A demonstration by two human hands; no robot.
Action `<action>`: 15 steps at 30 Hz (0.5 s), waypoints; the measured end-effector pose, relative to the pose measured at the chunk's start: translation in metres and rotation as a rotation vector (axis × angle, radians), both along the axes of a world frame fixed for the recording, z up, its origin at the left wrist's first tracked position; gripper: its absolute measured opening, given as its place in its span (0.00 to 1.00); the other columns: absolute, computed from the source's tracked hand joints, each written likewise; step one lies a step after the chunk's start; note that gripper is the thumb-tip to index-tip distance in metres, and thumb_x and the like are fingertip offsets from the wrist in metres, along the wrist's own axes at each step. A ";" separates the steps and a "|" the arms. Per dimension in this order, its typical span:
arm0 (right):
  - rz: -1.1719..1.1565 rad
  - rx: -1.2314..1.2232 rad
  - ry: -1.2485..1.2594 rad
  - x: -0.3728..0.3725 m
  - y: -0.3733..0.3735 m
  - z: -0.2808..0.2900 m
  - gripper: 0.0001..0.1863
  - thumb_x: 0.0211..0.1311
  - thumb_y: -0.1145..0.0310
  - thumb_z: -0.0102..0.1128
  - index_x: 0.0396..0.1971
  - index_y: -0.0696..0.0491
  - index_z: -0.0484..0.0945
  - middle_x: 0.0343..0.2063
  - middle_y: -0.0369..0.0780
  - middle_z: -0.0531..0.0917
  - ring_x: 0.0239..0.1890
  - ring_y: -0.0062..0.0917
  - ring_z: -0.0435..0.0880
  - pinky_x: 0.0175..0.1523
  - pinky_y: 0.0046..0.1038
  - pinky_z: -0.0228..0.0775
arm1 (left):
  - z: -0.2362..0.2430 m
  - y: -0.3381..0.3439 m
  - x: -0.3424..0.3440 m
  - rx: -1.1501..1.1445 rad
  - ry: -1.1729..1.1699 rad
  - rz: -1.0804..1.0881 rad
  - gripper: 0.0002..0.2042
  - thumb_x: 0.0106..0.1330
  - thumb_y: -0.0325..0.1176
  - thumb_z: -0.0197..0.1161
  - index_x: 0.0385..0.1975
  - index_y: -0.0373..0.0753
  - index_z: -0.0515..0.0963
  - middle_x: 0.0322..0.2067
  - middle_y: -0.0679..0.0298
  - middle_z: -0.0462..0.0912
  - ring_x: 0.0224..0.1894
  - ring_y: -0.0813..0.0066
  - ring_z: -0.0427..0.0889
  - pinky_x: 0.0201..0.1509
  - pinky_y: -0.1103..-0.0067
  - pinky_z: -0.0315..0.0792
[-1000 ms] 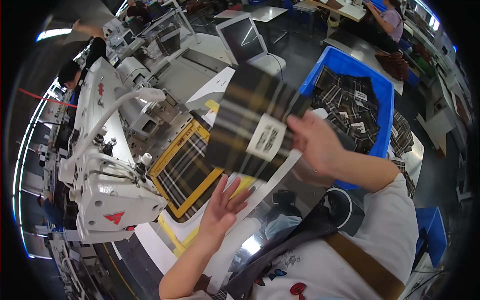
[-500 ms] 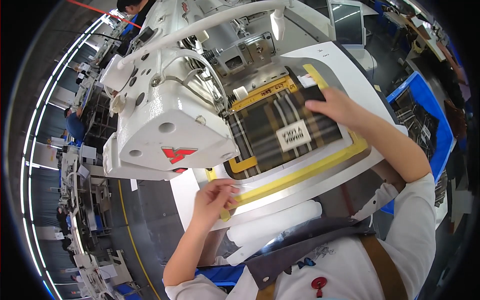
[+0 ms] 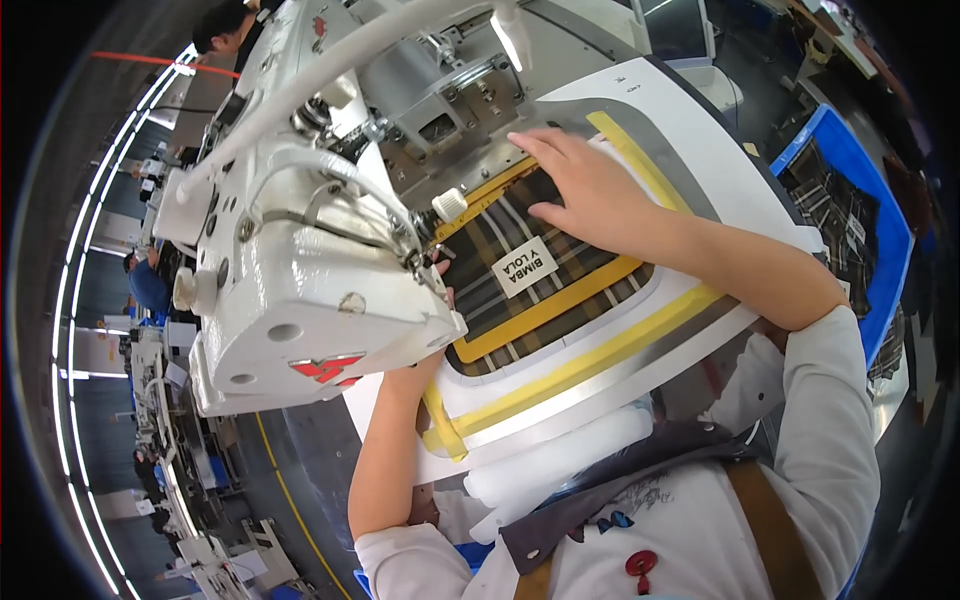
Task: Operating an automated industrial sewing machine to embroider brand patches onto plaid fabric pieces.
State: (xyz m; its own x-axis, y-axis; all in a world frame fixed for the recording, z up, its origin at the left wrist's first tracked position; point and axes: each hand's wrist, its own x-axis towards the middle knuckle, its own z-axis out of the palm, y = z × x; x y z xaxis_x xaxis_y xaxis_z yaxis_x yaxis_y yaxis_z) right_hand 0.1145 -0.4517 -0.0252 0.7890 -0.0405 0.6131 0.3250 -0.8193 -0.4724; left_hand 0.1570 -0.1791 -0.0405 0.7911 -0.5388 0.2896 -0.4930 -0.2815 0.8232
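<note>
A dark plaid fabric piece (image 3: pixel 490 263) with a white label (image 3: pixel 524 267) lies flat under a yellow clamp frame (image 3: pixel 550 311) at the sewing machine (image 3: pixel 330 270). My right hand (image 3: pixel 596 195) rests over the fabric's far right part. Its thumb and fingers are spread, fingertips at the frame's back bar, and it grips nothing visible. My left hand (image 3: pixel 412 376) reaches in at the fabric's left side. The machine head hides most of it; only some stretched fingertips show beside the fabric's left edge.
A white board (image 3: pixel 740 190) edged with yellow tape (image 3: pixel 590 358) surrounds the frame. At the right, a blue bin (image 3: pixel 897 262) holds more plaid pieces. A white roll (image 3: pixel 560 452) lies against the board's near edge. Another person (image 3: pixel 222 30) is at the far left.
My right hand has let go of the fabric's right edge and moved left and away, fingers spread. My left hand has moved from the near tape forward behind the machine head. The fabric now lies flat.
</note>
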 end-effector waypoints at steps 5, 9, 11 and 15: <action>0.526 -0.240 0.169 -0.041 0.050 -0.004 0.18 0.56 0.61 0.62 0.45 0.52 0.79 0.47 0.38 0.76 0.53 0.32 0.72 0.58 0.35 0.64 | -0.006 0.012 0.015 0.221 -0.411 -0.126 0.14 0.61 0.21 0.58 0.47 0.34 0.75 0.53 0.56 0.75 0.59 0.63 0.71 0.64 0.71 0.62; 0.637 -0.248 0.167 -0.039 0.066 -0.013 0.15 0.56 0.62 0.62 0.43 0.51 0.81 0.44 0.35 0.76 0.50 0.30 0.72 0.57 0.34 0.65 | -0.016 0.019 0.015 0.273 -0.379 -0.053 0.14 0.60 0.23 0.62 0.47 0.35 0.75 0.52 0.58 0.75 0.54 0.66 0.74 0.61 0.73 0.66; 0.648 -0.240 0.177 -0.039 0.067 -0.013 0.16 0.56 0.63 0.62 0.44 0.49 0.81 0.45 0.35 0.75 0.50 0.30 0.72 0.58 0.34 0.63 | -0.019 0.021 0.017 0.289 -0.476 -0.057 0.15 0.60 0.23 0.63 0.47 0.35 0.75 0.52 0.58 0.76 0.54 0.67 0.74 0.60 0.74 0.66; 0.652 -0.238 0.184 -0.039 0.068 -0.012 0.16 0.56 0.64 0.62 0.45 0.48 0.80 0.46 0.35 0.75 0.51 0.30 0.72 0.58 0.34 0.63 | -0.029 0.022 0.026 0.248 -0.505 -0.071 0.14 0.60 0.25 0.64 0.46 0.38 0.76 0.52 0.60 0.77 0.55 0.67 0.74 0.61 0.73 0.66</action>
